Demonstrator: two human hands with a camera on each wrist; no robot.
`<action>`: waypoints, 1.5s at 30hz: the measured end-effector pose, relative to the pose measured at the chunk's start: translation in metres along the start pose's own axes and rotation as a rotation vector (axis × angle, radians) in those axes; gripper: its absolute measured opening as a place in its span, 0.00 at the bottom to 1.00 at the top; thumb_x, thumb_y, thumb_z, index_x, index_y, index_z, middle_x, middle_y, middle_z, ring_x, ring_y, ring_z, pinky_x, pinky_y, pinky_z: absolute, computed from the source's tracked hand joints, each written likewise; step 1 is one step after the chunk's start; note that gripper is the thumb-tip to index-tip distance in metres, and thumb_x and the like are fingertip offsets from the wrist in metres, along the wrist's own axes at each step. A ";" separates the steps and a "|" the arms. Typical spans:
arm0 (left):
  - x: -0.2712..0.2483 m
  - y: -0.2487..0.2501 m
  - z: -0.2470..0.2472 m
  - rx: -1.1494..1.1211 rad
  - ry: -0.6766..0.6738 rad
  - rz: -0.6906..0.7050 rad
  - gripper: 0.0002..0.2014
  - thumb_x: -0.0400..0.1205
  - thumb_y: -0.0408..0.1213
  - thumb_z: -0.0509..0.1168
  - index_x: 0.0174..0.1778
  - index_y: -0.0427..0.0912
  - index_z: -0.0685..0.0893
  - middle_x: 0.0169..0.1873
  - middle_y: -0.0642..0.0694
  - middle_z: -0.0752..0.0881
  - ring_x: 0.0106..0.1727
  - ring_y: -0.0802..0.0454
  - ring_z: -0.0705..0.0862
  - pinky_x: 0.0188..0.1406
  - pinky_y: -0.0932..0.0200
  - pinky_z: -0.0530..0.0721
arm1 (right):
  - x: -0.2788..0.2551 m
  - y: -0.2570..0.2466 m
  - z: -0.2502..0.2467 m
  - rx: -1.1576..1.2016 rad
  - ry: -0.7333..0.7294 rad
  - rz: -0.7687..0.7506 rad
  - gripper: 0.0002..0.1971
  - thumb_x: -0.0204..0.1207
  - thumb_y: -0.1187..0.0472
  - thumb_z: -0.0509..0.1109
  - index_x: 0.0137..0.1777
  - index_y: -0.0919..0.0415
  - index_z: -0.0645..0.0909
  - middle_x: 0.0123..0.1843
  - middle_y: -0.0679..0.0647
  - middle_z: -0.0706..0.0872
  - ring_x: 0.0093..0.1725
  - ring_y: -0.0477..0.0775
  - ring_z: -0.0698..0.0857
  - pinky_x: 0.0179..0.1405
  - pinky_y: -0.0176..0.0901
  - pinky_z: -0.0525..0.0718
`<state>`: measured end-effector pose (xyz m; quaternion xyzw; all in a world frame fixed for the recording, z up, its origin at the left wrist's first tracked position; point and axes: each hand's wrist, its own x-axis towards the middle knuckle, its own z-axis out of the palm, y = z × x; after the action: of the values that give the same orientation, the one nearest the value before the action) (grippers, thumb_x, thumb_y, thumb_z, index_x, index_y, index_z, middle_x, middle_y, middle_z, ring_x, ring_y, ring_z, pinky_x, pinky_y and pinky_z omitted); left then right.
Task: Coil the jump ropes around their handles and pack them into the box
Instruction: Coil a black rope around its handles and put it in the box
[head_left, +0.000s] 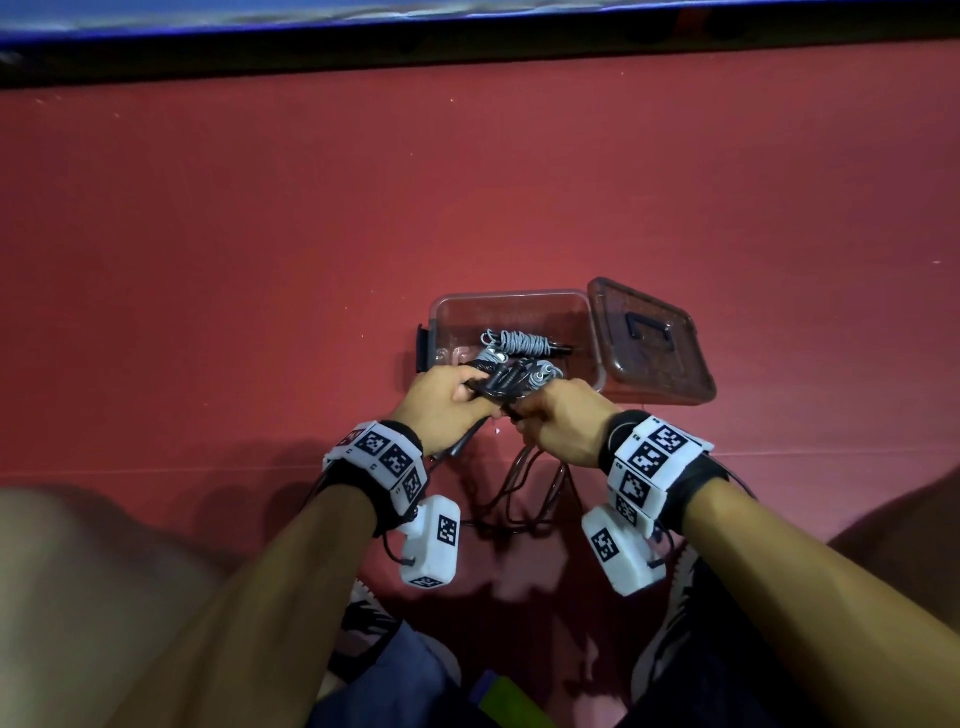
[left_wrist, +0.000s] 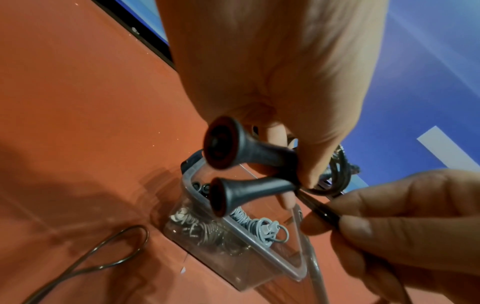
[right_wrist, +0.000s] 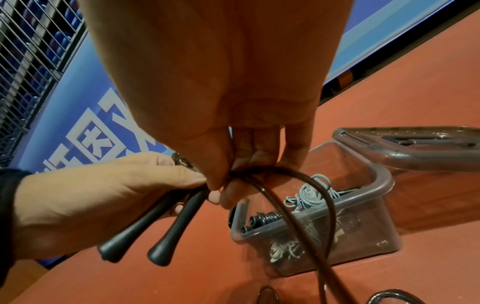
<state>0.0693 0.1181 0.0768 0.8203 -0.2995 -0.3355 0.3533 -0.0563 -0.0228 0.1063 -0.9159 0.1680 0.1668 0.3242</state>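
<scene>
While left hand (left_wrist: 272, 82) grips black handles (left_wrist: 249, 170), right hand (right_wrist: 221, 92) pinches rope (right_wrist: 298, 195).

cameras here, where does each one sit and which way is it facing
Head: worn on the head, looks down at the red floor; shows both forearms, left hand, right hand, knees.
Left wrist: looks along the left palm at two black handles its fingers grip.
Right wrist: looks along the right palm at the black rope it pinches.
All three share the clear box holding coiled grey ropes.
</scene>
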 end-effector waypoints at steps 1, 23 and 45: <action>0.000 0.001 0.000 0.029 0.008 -0.001 0.02 0.79 0.41 0.75 0.46 0.51 0.92 0.36 0.53 0.93 0.42 0.53 0.91 0.44 0.55 0.85 | 0.000 0.000 0.000 -0.003 0.002 0.004 0.09 0.81 0.60 0.68 0.51 0.57 0.90 0.48 0.57 0.91 0.51 0.58 0.87 0.48 0.36 0.79; -0.004 0.012 -0.002 -0.259 0.027 0.006 0.15 0.80 0.30 0.75 0.63 0.45 0.89 0.41 0.53 0.94 0.50 0.63 0.91 0.53 0.71 0.80 | 0.009 0.028 0.005 0.047 -0.022 0.281 0.11 0.80 0.58 0.71 0.36 0.57 0.88 0.35 0.51 0.92 0.40 0.51 0.92 0.51 0.46 0.90; -0.003 -0.007 -0.004 0.060 -0.035 -0.056 0.07 0.80 0.46 0.74 0.45 0.47 0.93 0.41 0.58 0.93 0.41 0.67 0.89 0.49 0.67 0.83 | 0.000 0.012 -0.009 -0.072 -0.090 0.166 0.07 0.77 0.55 0.70 0.53 0.46 0.87 0.51 0.52 0.89 0.57 0.57 0.87 0.50 0.39 0.78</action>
<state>0.0720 0.1255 0.0746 0.8325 -0.2927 -0.3505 0.3137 -0.0595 -0.0380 0.1066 -0.9014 0.2224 0.2398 0.2836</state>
